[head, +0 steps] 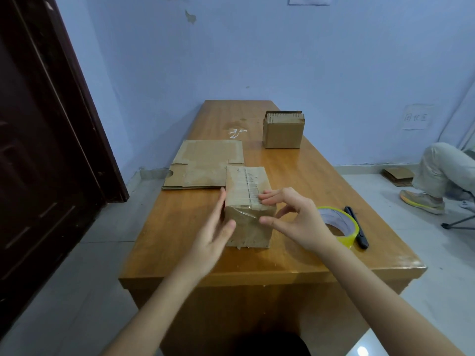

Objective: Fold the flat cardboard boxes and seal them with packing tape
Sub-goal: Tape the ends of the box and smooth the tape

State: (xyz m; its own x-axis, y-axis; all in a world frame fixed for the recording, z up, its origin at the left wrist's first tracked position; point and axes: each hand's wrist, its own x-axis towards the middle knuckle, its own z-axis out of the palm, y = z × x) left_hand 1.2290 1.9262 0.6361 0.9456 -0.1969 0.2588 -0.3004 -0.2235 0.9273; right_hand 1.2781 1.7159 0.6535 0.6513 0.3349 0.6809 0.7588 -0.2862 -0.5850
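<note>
The step in hand looks like sealing: a folded cardboard box [248, 201] stands on the desk [295, 170], with clear tape already shining over its top seam and down its near face. Both hands are on it. The left hand [217, 227] lies flat along the box's left side, fingers straight, thumb on the near face; its grip is loose and unclenched, pressing rather than holding. The right hand [295, 217] reaches in from the other side: its upper fingertips rest on the taped seam and the thumb touches the near face, with the fingers only lightly bent. I judge that it smooths the tape down rather than pinching anything, so that grip too is open.

Just behind the right hand lies the roll of packing tape [339, 224], yellow-rimmed, and beside that a dark cutter [356, 227]. Beyond the left hand's fingertips a flat cardboard sheet [205, 165] lies unfolded, touching the box's far left corner. Farther off, past the right hand, a second folded box [282, 129] stands near the desk's far end.

The next move probably calls for pressing the tape ends firm, setting this box aside, then drawing the flat sheet close to fold it.

The box's far and bottom faces are hidden, so whether they are taped cannot be told. The roll's near part is covered by the right wrist. A seated person's legs [442, 173] are cut off at the right edge.
</note>
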